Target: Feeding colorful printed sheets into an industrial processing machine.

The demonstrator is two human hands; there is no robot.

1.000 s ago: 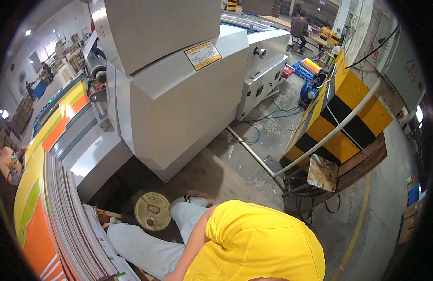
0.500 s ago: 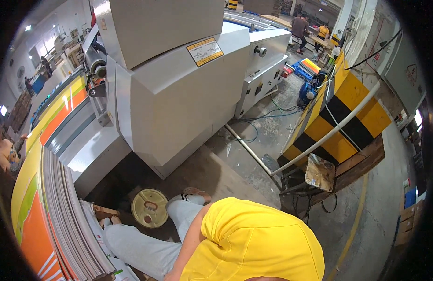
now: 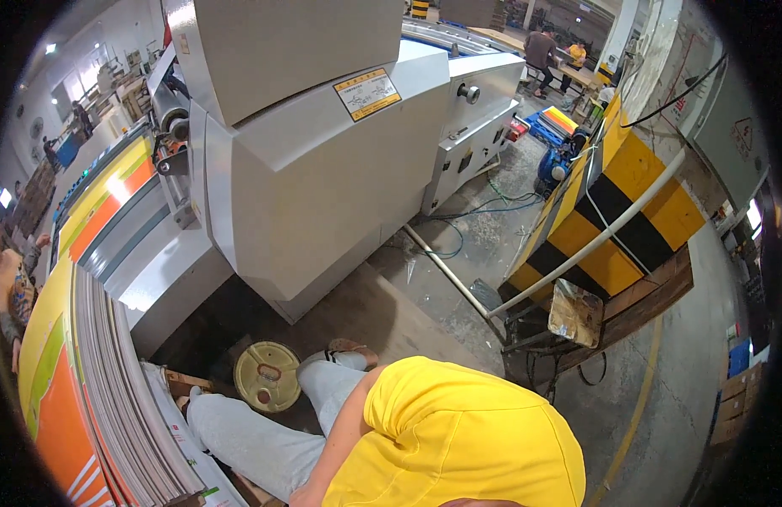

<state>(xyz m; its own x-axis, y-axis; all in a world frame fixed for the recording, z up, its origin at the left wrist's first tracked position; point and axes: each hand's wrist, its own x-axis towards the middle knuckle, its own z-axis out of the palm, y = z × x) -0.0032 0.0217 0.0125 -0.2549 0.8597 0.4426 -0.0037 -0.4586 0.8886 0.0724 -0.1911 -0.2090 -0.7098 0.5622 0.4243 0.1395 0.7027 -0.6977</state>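
Biggest thing here by far is the grey machine (image 3: 323, 160), a big boxy housing with sloped panels that fills the upper middle of the view, with a yellow warning label (image 3: 367, 93) stuck on its slanted face. Running along the left side is a thick stack of printed sheets (image 3: 95, 372), orange, yellow and green on top, edges showing as a fat grey pile curving down to the bottom left.

Over on the right there's a yellow and black striped barrier (image 3: 615, 211) with a pale metal rail (image 3: 577, 253) leaning across it, and wooden boards under it. The concrete floor (image 3: 492, 228) between machine and barrier has loose cables on it, plus a blue thing further back that's too small to make out.

Bottom centre: the person's yellow shirt (image 3: 459, 439) takes up a big chunk, and the light grey trouser legs (image 3: 256, 431) stretch out to the left, one foot in a sandal (image 3: 350, 346) resting on the dark step by the machine's base.

Just beside that foot and knee sits a round yellowish lid (image 3: 267, 376), looks like the top of a bucket or drum, lying flat in the dark gap under the machine, close to the sheet stack.

As for the hands, neither one shows, so can't tell about the grip at all, wide, narrow or holding something.

A couple of other people are way off at the top by some tables.
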